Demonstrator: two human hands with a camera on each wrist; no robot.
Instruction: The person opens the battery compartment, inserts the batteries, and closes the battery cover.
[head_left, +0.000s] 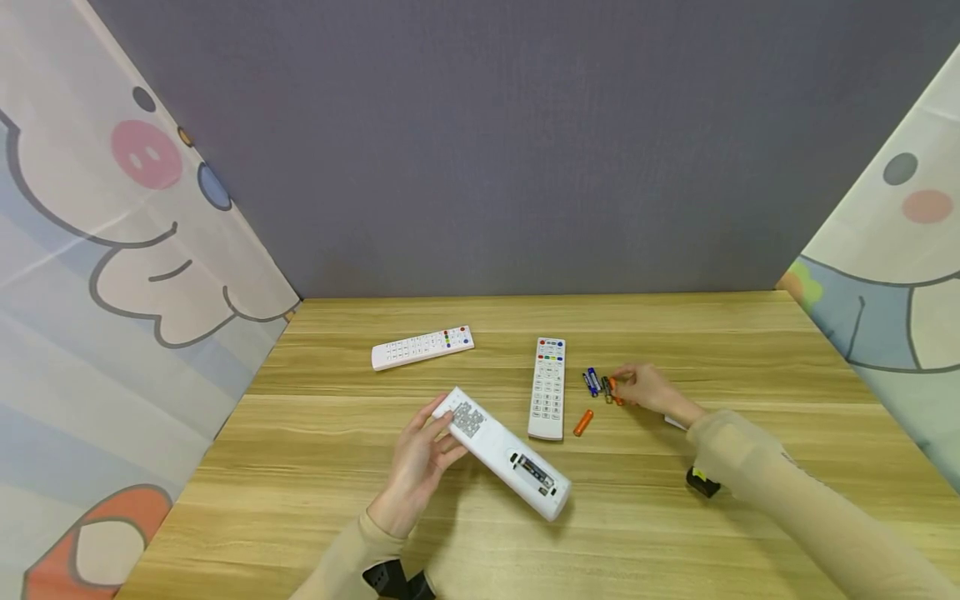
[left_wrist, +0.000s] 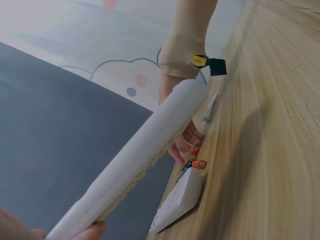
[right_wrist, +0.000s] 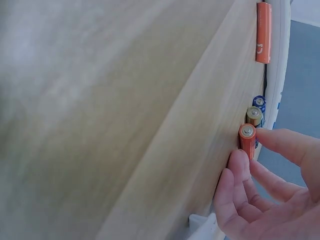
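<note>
My left hand (head_left: pixel 420 471) grips a white remote control (head_left: pixel 498 446) by one end, its back facing up. The battery compartment (head_left: pixel 534 473) lies uncovered, with a dark battery inside beside a bare slot. In the left wrist view the remote's side (left_wrist: pixel 135 150) slants above the table. My right hand (head_left: pixel 643 389) pinches an orange battery (right_wrist: pixel 247 140) between thumb and fingers at the tabletop. Right beside it are a black-and-gold battery (right_wrist: pixel 254 116) and blue batteries (head_left: pixel 592 382). Another orange battery (head_left: pixel 583 422) lies closer to the front.
A second white remote (head_left: pixel 547 390) lies buttons up between my hands, left of the batteries. A third remote (head_left: pixel 423 347) lies farther back on the left. Below my right wrist is a small white piece (head_left: pixel 674 422). A grey panel (head_left: pixel 525 150) stands behind the wooden table (head_left: pixel 315 467).
</note>
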